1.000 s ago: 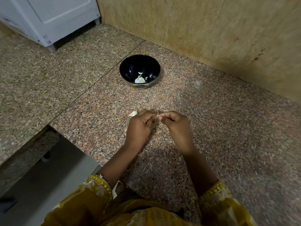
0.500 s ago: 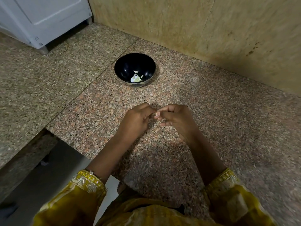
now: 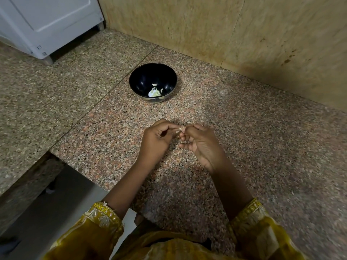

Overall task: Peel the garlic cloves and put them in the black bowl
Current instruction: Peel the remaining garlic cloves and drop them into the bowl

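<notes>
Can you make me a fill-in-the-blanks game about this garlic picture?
1. The bowl on the counter is ____ in colour.
2. Pale garlic pieces lie at the bowl's ____.
3. The left hand and right hand together pinch one small garlic ____.
Missing words: black, bottom, clove.

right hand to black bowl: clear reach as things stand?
Probably yes. The granite counter between the right hand and the black bowl shows nothing in the way. It and the left hand are pinching a garlic clove, though.
</notes>
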